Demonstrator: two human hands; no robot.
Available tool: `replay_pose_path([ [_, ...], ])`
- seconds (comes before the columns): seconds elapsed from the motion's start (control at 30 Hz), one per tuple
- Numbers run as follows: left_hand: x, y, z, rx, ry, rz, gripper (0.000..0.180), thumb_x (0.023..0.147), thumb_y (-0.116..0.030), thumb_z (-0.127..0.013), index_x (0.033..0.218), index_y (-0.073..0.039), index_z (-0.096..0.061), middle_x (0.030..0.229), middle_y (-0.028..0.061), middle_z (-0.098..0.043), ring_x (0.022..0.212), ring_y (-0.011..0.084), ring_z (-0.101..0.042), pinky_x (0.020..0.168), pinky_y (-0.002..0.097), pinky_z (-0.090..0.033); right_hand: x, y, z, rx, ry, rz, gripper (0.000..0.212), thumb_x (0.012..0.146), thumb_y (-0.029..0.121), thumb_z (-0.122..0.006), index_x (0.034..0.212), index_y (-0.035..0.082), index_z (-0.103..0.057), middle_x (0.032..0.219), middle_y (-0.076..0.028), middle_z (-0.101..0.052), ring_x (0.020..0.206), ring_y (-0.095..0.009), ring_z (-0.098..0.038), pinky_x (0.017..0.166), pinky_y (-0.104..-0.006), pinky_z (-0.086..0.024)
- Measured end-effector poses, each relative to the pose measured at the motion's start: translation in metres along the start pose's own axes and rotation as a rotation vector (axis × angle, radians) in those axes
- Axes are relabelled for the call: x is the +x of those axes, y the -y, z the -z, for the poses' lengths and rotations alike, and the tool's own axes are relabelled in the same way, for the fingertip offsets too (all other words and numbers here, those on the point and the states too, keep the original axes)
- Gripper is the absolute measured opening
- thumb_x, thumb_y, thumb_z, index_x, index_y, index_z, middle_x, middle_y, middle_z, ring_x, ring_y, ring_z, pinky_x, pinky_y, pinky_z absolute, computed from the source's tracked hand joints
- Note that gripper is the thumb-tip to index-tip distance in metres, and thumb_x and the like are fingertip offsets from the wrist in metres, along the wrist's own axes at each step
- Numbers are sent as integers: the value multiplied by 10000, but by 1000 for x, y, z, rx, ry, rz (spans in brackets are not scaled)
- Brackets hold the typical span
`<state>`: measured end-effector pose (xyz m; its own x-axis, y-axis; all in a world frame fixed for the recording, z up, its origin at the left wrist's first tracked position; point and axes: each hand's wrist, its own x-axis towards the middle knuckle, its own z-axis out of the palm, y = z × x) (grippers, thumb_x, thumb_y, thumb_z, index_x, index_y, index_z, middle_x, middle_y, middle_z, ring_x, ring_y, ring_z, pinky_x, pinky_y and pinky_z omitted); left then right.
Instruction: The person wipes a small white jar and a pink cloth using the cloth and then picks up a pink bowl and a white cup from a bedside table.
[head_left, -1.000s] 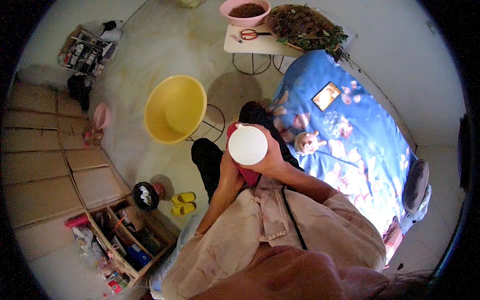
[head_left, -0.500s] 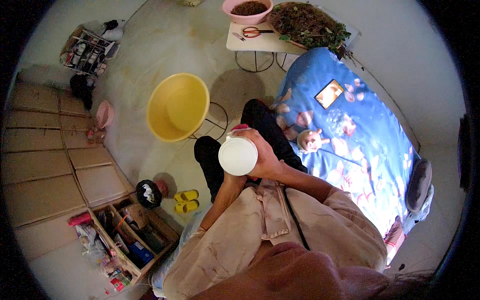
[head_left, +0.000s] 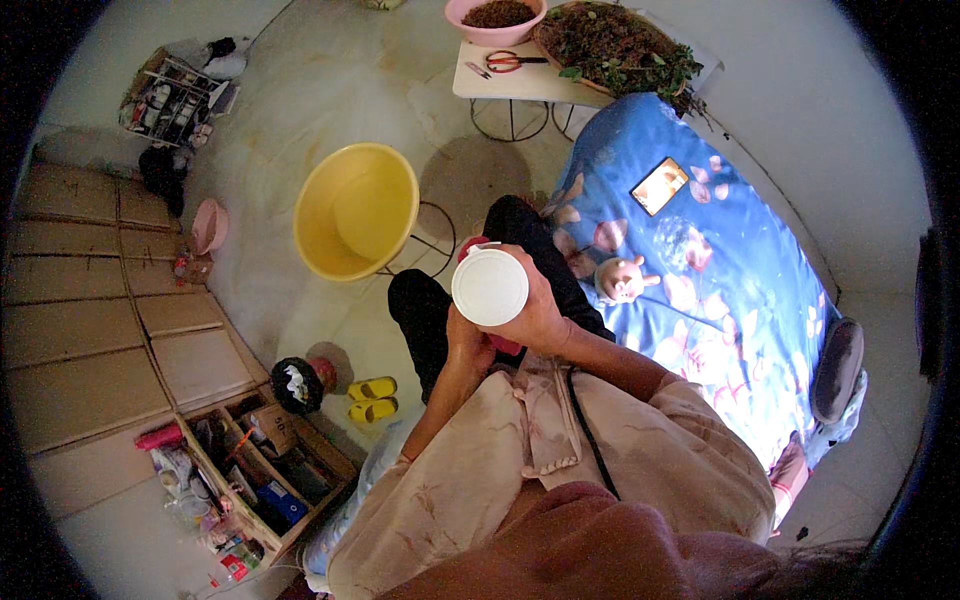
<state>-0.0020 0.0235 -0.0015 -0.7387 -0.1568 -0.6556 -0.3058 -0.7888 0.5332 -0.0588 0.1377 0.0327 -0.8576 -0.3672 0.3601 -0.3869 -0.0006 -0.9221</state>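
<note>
A white container with a round, flat white top [head_left: 490, 287] is held over my lap, its top facing up at me. My right hand [head_left: 540, 308] wraps round its right side. Close below and to the left, my left hand [head_left: 468, 338] is closed, with its fingers mostly hidden under the container and behind my right hand. What the left hand grips is out of sight. Something red [head_left: 505, 345] shows between my hands, and more red peeks out beyond the top. The container's lower part is hidden.
A yellow basin [head_left: 357, 212] rests on a wire-legged stand ahead. On my right, a blue flowered cover [head_left: 740, 300] carries a phone [head_left: 660, 186] and a pink animal-shaped object [head_left: 622, 280]. Scissors [head_left: 515, 61] and a pink basin [head_left: 496, 37] sit on a far table. Yellow slippers [head_left: 373, 400] lie left.
The white container has shifted slightly right and away from me, with my right hand round it. My left hand has moved a little along with it, and more red shows below.
</note>
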Motion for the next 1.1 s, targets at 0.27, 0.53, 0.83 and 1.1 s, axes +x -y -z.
replay_pose_path([
  [0.27, -2, -4, 4, 307, 79, -249, 326, 973, -256, -503, 1175, -8, -562, 1084, 89, -645, 958, 190, -637, 784, 322, -524, -5, 0, 2, 51, -29, 4, 765, 650, 171, -840, 1283, 56, -426, 1216, -140, -545, 1144, -263, -549, 958, -356, -442],
  [0.53, -9, 7, -2, 387, 155, -371, 401, 996, -360, -426, 1250, -63, -517, 1150, 72, -621, 1022, 194, -616, 855, 363, -506, 10, 22, 6, 0, -15, 109, 759, 644, 170, -853, 1270, 68, -437, 1214, -136, -560, 1146, -250, -553, 958, -355, -443],
  [0.83, -24, -20, -23, 234, 25, -155, 305, 980, -281, -520, 1105, -13, -599, 1005, 78, -657, 870, 162, -640, 723, 302, -539, -5, 3, 9, -36, -99, -177, 858, 617, 191, -872, 1288, 4, -369, 1224, -140, -555, 1142, -230, -546, 987, -350, -425],
  [1.1, -27, -20, -40, -85, 14, -8, 439, 1000, -384, -434, 1266, -42, -508, 1175, 91, -615, 1029, 204, -613, 863, 352, -510, 5, 14, 5, -24, -107, 35, 862, 610, 204, -872, 1299, 24, -387, 1235, -140, -550, 1140, -239, -550, 991, -353, -414],
])
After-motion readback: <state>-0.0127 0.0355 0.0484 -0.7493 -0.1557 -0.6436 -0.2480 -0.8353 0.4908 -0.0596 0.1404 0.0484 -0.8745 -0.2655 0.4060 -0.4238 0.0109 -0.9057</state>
